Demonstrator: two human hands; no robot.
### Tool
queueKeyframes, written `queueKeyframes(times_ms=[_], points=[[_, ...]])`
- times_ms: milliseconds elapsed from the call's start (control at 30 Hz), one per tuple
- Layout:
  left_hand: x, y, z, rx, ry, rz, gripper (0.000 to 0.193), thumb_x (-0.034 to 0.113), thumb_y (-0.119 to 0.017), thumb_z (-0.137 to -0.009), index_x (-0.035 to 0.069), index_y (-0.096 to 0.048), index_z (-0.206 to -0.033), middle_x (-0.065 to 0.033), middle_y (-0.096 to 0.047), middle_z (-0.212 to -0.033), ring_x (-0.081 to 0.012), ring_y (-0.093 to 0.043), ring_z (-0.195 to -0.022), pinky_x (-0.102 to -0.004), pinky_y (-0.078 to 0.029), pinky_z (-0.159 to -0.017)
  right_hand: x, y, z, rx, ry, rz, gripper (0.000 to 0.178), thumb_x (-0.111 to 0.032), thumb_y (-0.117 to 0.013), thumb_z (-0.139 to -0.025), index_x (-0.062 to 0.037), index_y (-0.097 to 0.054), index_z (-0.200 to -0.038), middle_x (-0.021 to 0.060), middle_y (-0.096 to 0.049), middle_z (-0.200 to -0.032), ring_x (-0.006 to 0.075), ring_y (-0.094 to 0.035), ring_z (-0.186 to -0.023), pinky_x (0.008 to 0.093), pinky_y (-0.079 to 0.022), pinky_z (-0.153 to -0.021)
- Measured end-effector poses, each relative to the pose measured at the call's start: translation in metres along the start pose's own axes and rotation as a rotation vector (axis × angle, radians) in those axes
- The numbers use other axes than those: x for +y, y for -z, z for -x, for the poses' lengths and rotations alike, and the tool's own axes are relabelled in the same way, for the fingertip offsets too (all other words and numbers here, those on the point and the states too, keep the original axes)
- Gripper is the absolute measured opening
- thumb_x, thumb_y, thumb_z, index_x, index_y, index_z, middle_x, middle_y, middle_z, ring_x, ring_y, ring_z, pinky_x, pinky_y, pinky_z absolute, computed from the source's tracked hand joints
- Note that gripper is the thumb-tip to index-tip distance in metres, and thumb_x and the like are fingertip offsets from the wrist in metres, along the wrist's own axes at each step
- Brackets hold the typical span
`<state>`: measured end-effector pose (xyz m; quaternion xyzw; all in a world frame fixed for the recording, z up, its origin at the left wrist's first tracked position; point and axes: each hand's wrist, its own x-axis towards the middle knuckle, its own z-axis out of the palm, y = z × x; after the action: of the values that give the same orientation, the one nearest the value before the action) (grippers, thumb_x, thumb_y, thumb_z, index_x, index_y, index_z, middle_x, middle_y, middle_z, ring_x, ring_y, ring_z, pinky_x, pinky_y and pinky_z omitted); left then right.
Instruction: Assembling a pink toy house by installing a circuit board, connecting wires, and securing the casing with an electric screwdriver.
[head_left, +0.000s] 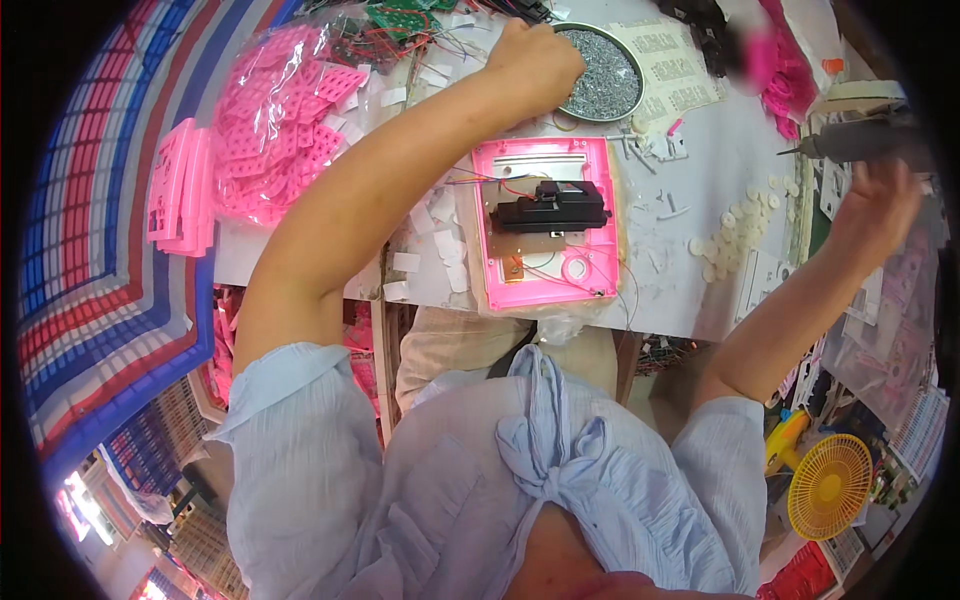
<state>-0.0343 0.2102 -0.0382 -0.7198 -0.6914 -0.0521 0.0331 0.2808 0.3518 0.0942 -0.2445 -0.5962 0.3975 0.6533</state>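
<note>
Here the pink case [545, 225] lies open, inside up, near the middle of the table's [690, 290] near edge, straight in front of you. A black block [550, 207] sits across its upper half, with thin red and black wires [480, 182] running off its left side toward the case's left wall.

Your left hand [535, 62] is at the far edge of the table, fingers bunched down into the round metal dish of screws [605, 72]; whether a screw is already pinched I cannot tell, the fingertips being hidden. Judgement: take one screw only, head up, so it seats without a second fumble.

Your right hand [880, 200] is raised off the right edge of the table, closed around the grey electric screwdriver [860, 140], bit pointing left toward the case. Judgement: keep the bit clear of the wires as you bring it in, and come down upright on the hole, or the thin plastic may strip.

White round buttons [730, 225] lie scattered to the right of the case, small white labels [430, 230] to its left. At the far left corner a clear bag of pink parts [270, 110] rests beside a stack of pink panels [180, 185]. Judgement: loose bits close to the case could slide under it; nudge them off first.
</note>
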Motion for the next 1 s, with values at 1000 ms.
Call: queueKeyframes(times_ms=[1000], points=[[0.077,0.064,0.163,0.351,0.088,0.837,0.01,0.012,-0.078,-0.082,0.012,-0.075,-0.091,0.0021,-0.071,-0.08,-0.0128,-0.06,-0.07,-0.0338,-0.034,-0.081,-0.062,-0.126,0.148,-0.855,-0.22,-0.698,0.031,-0.024,-0.058,-0.101,-0.0161,-0.048,-0.13,-0.005,-0.046,-0.064,0.0108,-0.042,-0.055,0.0295,-0.035,-0.053]])
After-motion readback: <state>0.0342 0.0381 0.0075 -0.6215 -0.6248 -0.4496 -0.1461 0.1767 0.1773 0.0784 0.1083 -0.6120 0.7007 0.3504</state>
